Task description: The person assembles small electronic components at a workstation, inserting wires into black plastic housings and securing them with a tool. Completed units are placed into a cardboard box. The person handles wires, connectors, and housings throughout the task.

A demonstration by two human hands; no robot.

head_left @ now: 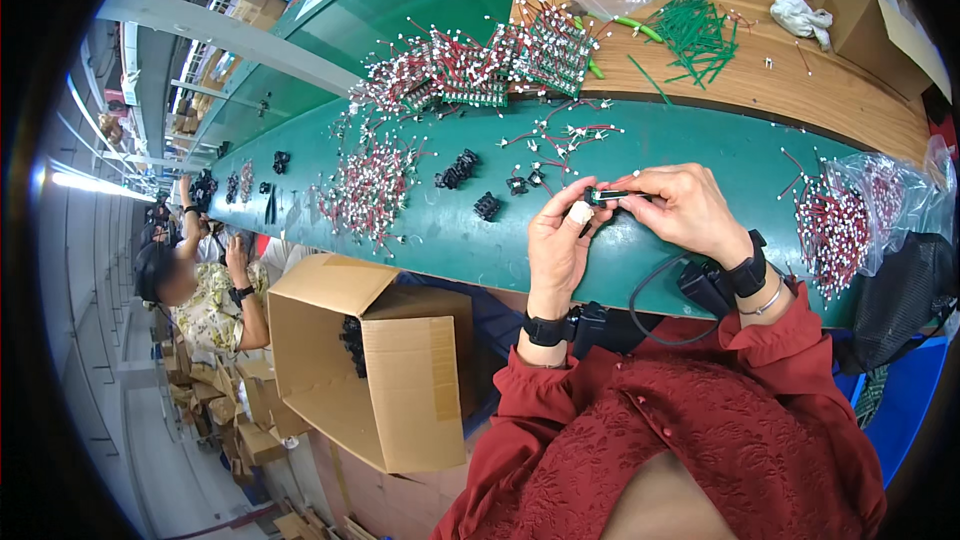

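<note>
My left hand (558, 245) and my right hand (683, 208) meet over the green conveyor belt (440, 230). Together they pinch a small black part with a green board (606, 196) between the fingertips; a white plug end (580, 212) shows at my left thumb. Just beyond the hands lie several loose black housings (487, 206) and red wires with white plugs (565, 135). Both wrists wear black bands, and red sleeves cover my forearms.
Heaps of red-wired plugs (368, 190) and green boards (470, 65) lie on the belt. A clear bag of wired plugs (850, 215) sits at right. An open cardboard box (375, 360) stands at my left. Green sticks (695, 35) lie on the wooden bench. Another person (205, 290) works further left.
</note>
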